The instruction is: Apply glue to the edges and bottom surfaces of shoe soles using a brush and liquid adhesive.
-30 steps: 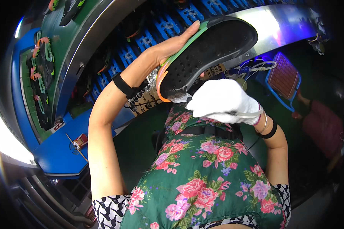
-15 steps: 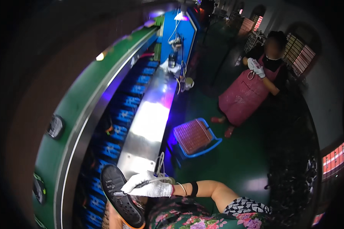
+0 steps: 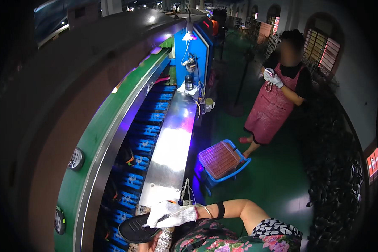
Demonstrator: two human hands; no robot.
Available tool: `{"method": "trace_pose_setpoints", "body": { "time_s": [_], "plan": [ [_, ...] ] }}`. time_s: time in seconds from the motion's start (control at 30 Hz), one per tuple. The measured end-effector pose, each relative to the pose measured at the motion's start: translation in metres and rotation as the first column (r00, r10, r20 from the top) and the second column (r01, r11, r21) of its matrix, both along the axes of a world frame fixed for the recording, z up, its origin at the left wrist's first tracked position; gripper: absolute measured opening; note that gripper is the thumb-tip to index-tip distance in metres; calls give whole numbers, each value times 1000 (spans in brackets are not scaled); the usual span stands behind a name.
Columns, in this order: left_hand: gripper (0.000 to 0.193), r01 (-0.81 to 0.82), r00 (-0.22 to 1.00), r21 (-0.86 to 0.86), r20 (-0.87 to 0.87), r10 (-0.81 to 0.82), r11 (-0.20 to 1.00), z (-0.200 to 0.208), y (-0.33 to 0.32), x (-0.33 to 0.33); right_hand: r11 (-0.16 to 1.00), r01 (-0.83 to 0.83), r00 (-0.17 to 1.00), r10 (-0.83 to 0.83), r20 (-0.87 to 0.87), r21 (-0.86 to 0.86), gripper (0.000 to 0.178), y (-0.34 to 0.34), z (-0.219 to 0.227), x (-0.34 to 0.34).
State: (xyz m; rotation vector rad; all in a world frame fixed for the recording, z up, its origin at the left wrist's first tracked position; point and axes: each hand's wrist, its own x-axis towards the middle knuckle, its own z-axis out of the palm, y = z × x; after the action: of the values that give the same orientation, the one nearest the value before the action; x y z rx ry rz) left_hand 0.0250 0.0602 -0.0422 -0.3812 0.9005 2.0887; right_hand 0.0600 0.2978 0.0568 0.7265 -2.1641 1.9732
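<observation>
A black clog [image 3: 132, 229] lies tilted at the bottom of the view. Below it, bare fingers of my left hand [image 3: 150, 244] are closed round its underside; the rest of that hand is hidden. My right hand [image 3: 172, 213], in a white knit glove, is over the clog's near end. It pinches a thin, pen-like tool [image 3: 158, 220] whose tip is at the clog's upper surface. A pale tube [image 3: 199, 206] runs along the back of this hand toward the wrist. Whether the tip touches the clog is hard to tell.
A steel ledge [image 3: 168, 143] runs away ahead, beside a row of blue clamps [image 3: 145, 145]. Farther left, a green conveyor belt [image 3: 94, 126] carries black shoe parts [image 3: 76, 158]. At right stand a blue-framed stool [image 3: 222, 159] and a person [image 3: 275, 96] in a pink apron.
The clog has swung from steeply slanted to nearly level. My right hand has stayed on it with the tool. The whole view has shifted, and the person in the apron appears more upright.
</observation>
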Motion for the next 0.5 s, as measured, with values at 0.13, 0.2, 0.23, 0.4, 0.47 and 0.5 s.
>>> {"method": "trace_pose_setpoints", "body": {
  "time_s": [0.13, 0.2, 0.23, 0.4, 0.47, 0.5],
  "plan": [
    [56, -82, 994, 344, -41, 103, 935, 12, -13, 4, 999, 28, 993, -33, -114, -47, 18, 8, 20, 8],
    [71, -207, 978, 364, 46, 205, 908, 26, -14, 10, 999, 41, 981, -41, -190, -6, 18, 3, 24, 7],
    [86, -262, 965, 428, 93, 246, 865, 36, -6, 4, 999, 45, 976, -48, -213, -18, 19, 2, 21, 4],
    [70, -152, 974, 634, -34, 224, 758, 35, 0, 23, 972, 213, 936, -175, -306, 96, 25, 6, 46, -3],
    [78, -195, 968, 634, 3, 250, 749, 13, 0, 26, 966, 240, 933, -203, -299, 93, 22, 3, 47, -5],
    [80, -212, 969, 642, 41, 242, 737, 11, -1, 27, 964, 246, 930, -206, -306, 97, 22, 3, 47, -6]
  ]
}}
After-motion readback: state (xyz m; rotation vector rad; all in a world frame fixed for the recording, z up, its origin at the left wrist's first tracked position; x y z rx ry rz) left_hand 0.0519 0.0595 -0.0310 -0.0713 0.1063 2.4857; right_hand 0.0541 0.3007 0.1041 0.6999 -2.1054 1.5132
